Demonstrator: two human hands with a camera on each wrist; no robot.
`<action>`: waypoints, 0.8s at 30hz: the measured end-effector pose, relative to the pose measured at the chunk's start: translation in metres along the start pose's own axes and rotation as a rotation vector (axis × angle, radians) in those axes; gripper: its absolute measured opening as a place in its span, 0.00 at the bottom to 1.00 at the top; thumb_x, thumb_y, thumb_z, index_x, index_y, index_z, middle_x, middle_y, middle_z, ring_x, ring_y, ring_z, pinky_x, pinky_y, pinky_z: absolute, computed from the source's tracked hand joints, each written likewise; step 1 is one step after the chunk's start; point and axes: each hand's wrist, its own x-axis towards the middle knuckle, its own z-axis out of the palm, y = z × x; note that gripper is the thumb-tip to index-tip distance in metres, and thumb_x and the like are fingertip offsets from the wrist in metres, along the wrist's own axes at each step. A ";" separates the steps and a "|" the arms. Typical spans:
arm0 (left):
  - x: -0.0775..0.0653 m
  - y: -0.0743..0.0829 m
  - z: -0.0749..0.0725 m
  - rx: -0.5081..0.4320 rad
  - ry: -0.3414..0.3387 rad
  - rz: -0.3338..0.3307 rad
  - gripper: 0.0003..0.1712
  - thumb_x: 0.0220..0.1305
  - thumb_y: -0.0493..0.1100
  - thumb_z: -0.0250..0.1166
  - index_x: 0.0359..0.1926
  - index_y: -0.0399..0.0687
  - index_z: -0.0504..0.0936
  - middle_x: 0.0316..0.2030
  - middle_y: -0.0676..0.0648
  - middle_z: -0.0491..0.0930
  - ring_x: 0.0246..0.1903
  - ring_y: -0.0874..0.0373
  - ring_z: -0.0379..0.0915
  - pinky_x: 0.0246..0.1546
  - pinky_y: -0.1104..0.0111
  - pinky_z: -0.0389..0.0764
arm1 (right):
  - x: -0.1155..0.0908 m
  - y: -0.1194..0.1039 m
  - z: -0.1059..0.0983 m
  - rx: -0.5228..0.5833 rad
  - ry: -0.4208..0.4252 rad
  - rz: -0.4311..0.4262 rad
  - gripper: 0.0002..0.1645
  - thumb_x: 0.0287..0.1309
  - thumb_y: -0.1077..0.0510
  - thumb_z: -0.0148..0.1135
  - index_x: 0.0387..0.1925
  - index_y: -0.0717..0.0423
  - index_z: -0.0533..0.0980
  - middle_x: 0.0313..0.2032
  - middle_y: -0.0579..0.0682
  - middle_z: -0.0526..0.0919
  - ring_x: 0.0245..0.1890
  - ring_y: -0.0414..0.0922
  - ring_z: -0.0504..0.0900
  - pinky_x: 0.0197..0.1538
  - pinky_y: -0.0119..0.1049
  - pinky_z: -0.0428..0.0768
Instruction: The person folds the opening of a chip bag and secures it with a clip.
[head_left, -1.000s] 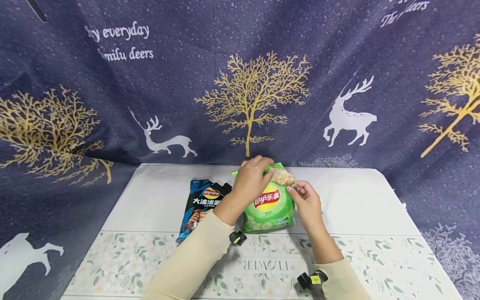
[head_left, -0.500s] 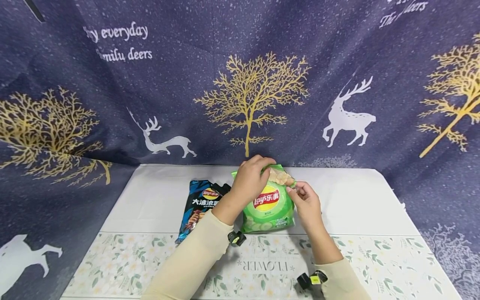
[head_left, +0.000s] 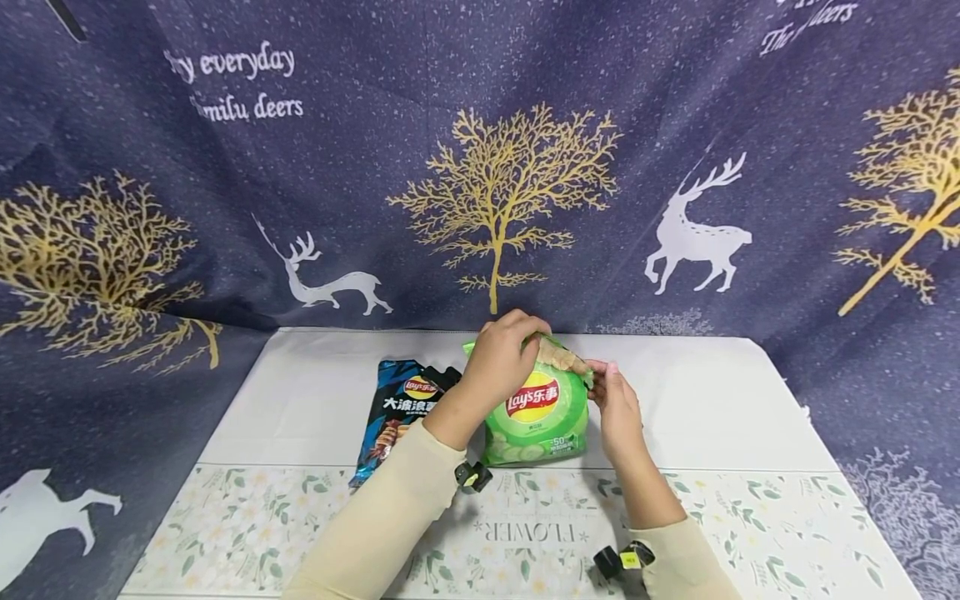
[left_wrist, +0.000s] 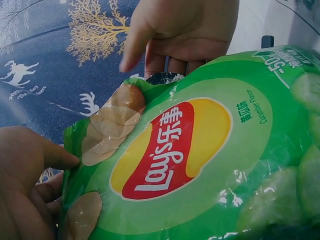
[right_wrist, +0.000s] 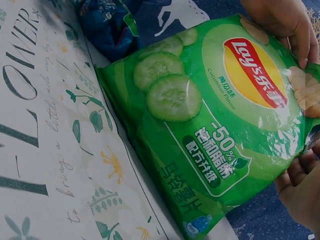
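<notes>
"Green chip bag (head_left: 536, 404) first: who has it?"

"The left hand (head_left: 501, 354) pinches its top edge, at about 11 o'clock in the head view."

"And the right hand (head_left: 618, 412)?"

"At 2 o'clock, by the top corner. Its thumb stands up off the bag; the other fingers bend partly out of sight behind it, so I can't tell whether they grip."

"Where's the bag itself?"

"Mid-bench, toward the back, Lay's label facing the person. Its bottom edge sits on the white part of the bench (head_left: 712, 417), just beside a floral strip (head_left: 240, 517) at 6 o'clock that reads FLOWER."

"What's next to it?"

"A dark blue chip bag (head_left: 390, 408), at 9 o'clock, partly covered by the left arm."

"Farther out?"

"Blue cloth (head_left: 345, 192) at 12 o'clock, with a golden tree (head_left: 497, 267) printed straight above the bag."
</notes>
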 end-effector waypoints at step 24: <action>0.001 0.002 0.002 -0.015 0.014 0.002 0.14 0.75 0.36 0.55 0.39 0.53 0.87 0.44 0.52 0.80 0.44 0.57 0.80 0.55 0.58 0.73 | 0.002 0.002 -0.001 -0.063 -0.100 0.048 0.25 0.77 0.50 0.50 0.54 0.69 0.78 0.44 0.35 0.85 0.51 0.35 0.81 0.57 0.26 0.78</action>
